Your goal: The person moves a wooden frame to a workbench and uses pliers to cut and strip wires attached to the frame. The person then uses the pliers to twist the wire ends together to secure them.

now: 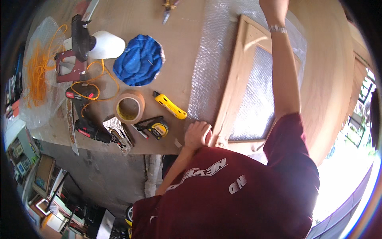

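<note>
A wooden frame lies at a slant on a sheet of bubble wrap, and more of the wrap shows through its opening. My left hand is at the table's near edge, beside the frame's near left corner. Its fingers are curled at the near end of the bubble wrap and look closed on it. Stretched across the frame's right side, my right arm reaches toward the far end of the wrap. My right hand is cut off by the top of the picture, so its fingers are hidden.
Left on the table are a yellow utility knife, a tape roll, a tape measure, a blue cloth bundle, a white bottle, a cordless drill and tangled orange cord. Pliers lie farther off.
</note>
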Available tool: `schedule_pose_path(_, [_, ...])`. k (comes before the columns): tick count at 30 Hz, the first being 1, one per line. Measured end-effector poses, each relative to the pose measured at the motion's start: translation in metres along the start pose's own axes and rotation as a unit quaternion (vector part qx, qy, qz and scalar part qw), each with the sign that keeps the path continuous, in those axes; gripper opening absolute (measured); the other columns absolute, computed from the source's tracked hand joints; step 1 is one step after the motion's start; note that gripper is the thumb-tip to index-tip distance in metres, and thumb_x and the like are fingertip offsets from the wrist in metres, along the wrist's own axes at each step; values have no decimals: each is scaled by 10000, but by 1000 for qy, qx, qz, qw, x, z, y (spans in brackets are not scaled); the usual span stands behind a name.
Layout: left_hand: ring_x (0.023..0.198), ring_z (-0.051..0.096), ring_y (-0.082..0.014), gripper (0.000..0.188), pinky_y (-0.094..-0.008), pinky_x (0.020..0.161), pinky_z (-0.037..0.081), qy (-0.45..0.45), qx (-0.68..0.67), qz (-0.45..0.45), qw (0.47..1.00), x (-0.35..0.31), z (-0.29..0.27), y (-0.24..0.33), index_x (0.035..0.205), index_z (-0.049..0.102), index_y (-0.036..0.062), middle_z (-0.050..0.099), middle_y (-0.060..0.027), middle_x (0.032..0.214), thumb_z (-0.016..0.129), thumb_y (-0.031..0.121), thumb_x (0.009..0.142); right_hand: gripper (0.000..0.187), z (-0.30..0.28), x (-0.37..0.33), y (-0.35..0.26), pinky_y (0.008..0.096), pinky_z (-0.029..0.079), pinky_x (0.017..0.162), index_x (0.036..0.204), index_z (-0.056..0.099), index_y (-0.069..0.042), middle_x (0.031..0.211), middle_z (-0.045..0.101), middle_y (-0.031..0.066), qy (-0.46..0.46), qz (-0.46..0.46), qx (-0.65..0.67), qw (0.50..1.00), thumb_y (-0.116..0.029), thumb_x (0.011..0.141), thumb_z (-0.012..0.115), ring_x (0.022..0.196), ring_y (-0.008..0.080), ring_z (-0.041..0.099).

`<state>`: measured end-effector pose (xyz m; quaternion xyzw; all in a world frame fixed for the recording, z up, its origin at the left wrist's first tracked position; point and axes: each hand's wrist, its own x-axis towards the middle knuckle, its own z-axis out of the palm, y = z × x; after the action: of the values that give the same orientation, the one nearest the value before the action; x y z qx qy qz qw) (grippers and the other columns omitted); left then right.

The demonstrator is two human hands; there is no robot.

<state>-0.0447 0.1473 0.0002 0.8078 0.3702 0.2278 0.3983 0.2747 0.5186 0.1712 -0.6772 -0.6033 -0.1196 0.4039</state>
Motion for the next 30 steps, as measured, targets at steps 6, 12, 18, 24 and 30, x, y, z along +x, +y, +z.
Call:
schedule_pose_path(6, [797, 582, -302, 130, -454, 709, 433, 32, 48, 10, 998, 10, 2, 18, 923, 623, 125, 610, -71, 870, 663, 194, 821, 295, -211, -215, -14, 278, 449, 689, 910, 679, 14, 841, 641, 55, -134, 326, 143, 925, -268, 997, 683, 797, 109, 566])
schedule_pose_path(12, [839, 606, -333, 129, -467, 741, 444, 52, 82, 45, 994, 7, 6, 19, 953, 637, 108, 644, -92, 902, 677, 196, 867, 367, -352, -394, -58, 323, 420, 1060, 1330, 566, 8, 1294, 638, 195, -34, 512, 547, 662, -172, 1012, 600, 1234, 204, 576])
schedule_pose_path(18, [824, 632, -209, 162, -345, 695, 481, 74, 38, -100, 991, -9, 3, 34, 1055, 694, 58, 674, -69, 917, 623, 199, 1020, 245, -439, -496, -33, 339, 514, 851, 1167, 591, -6, 1116, 689, 122, -61, 618, 330, 710, -216, 1041, 602, 959, 181, 656])
schedule_pose_path(24, [877, 646, -241, 140, -350, 737, 500, 89, 65, -94, 990, -49, 30, 87, 1021, 684, 31, 681, -100, 950, 619, 155, 1015, 324, -483, -562, -55, 376, 495, 673, 847, 618, 36, 911, 562, 156, -183, 509, 16, 841, -250, 911, 756, 740, 316, 609])
schedule_pose_path(30, [901, 640, -303, 54, -405, 815, 498, 42, 71, 63, 995, -30, 66, 123, 977, 680, 35, 670, -118, 963, 647, 71, 955, 316, -460, -566, -51, 421, 507, 626, 841, 626, -28, 892, 625, 142, -289, 378, -68, 877, -311, 899, 756, 741, 339, 621])
